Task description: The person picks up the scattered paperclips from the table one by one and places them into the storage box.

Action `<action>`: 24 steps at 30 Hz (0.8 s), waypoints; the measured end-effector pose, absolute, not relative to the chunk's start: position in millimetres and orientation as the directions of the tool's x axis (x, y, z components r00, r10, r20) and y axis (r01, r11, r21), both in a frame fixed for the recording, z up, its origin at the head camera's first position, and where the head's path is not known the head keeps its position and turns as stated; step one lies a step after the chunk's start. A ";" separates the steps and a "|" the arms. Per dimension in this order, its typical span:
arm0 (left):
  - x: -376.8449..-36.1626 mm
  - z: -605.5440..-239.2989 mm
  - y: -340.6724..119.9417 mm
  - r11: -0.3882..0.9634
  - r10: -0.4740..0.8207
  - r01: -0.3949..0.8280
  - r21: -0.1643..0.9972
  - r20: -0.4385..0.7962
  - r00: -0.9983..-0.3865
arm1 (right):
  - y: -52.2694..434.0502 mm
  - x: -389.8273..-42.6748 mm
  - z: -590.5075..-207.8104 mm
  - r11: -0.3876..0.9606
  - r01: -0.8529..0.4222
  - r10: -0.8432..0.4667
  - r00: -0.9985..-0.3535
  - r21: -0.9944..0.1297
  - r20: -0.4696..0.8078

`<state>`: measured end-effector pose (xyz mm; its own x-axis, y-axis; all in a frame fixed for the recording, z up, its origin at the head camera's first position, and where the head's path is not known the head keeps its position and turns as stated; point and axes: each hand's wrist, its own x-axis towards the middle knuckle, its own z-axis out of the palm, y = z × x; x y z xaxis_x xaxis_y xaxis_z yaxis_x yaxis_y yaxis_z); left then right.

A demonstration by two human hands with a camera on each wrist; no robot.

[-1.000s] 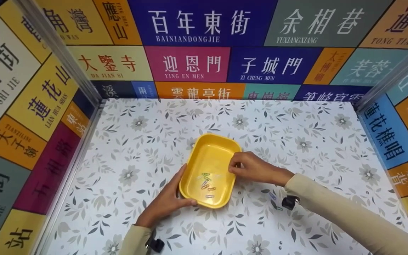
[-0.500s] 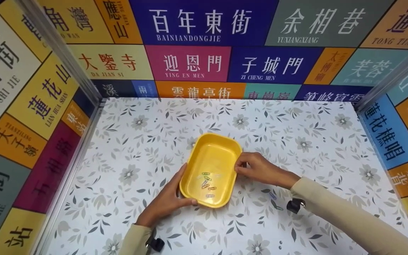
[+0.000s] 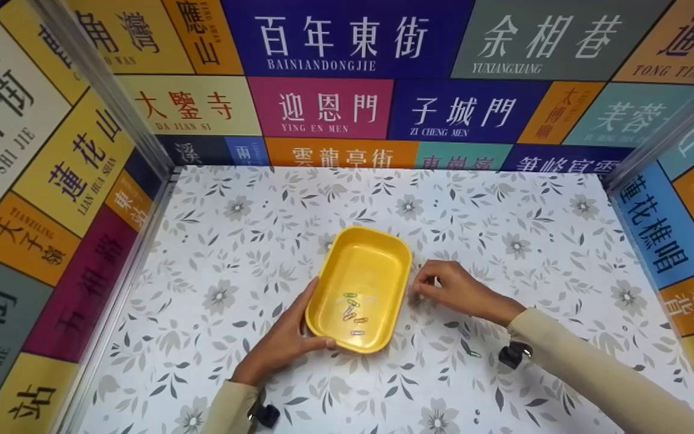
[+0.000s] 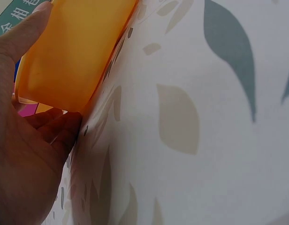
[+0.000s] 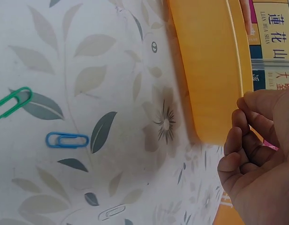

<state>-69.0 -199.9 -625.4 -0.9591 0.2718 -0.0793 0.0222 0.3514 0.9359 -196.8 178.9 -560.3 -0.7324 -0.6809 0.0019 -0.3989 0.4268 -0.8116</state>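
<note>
Left hand steadies the tray; right hand is beside it.
Left hand grips the yellow tray's near-left rim. Right hand, fingers curled and seemingly empty, should reach near-right for 2 clips: blue paper clip, green paper clip.

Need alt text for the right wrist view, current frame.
The right hand, fingers curled and empty, hovers beside the outer wall of a yellow tray on a leaf-patterned table cover. A blue paper clip, a green paper clip and a pale paper clip lie loose on the cover, away from the hand.
</note>
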 end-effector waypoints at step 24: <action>-69.5 -629.0 -200.1 0.354 0.271 0.023 0.935 -0.079 -0.959 | 219.3 -187.2 -588.6 0.529 -0.394 -0.563 -0.825 -0.752 0.036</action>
<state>-69.5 -200.1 -629.0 -0.9593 0.2713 -0.0790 0.0233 0.3544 0.9348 -187.2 219.3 -588.6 -0.8255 -0.5632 0.0362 -0.3939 0.5290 -0.7516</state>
